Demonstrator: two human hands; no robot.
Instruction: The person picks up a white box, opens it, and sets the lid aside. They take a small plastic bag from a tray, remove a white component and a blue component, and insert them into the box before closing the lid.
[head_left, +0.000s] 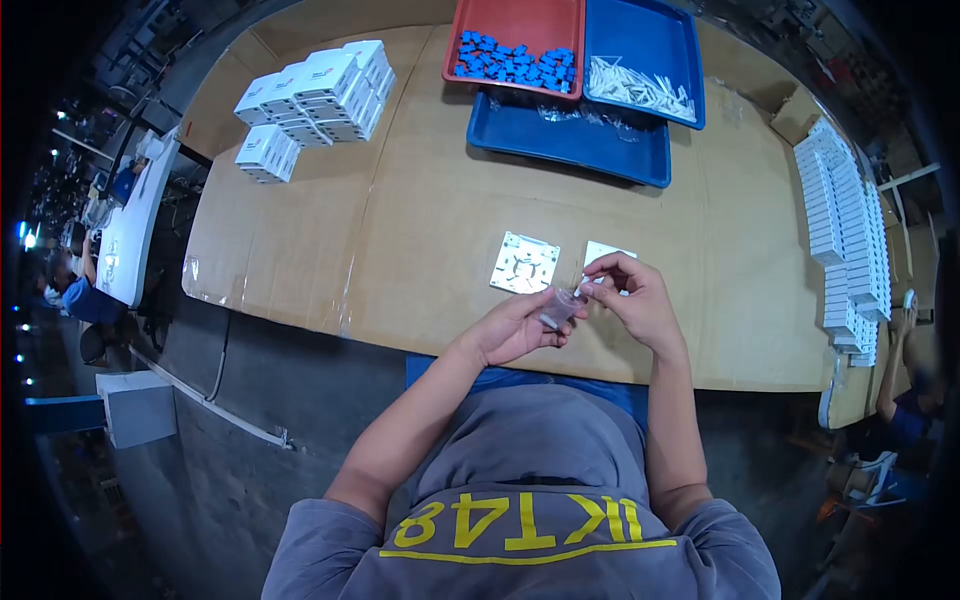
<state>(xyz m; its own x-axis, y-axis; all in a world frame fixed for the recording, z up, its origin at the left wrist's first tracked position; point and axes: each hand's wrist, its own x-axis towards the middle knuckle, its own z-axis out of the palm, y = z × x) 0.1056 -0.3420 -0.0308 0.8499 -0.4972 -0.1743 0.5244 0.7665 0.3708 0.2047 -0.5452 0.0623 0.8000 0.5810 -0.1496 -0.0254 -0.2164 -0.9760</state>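
Observation:
My left hand (512, 328) is closed around a small clear plastic bag (557, 312), held in front of my body near the table's front edge. Fingertips of my right hand (640, 303) pinch together at the bag's mouth, with something small and whitish between them that is too small to name. Just beyond the left hand lies a white square panel (525, 262) with a dark curved pattern and small slots. A second white panel (606, 250) is partly hidden behind the right hand.
Stacked white boxes (310, 88) stand at the back left. A red tray (515, 20) holds blue plastic pieces; a blue tray (640, 40) holds thin whitish pieces. Another blue tray (570, 150) sits below them. White stacks (845, 230) line the right edge, near another person's arm (893, 360).

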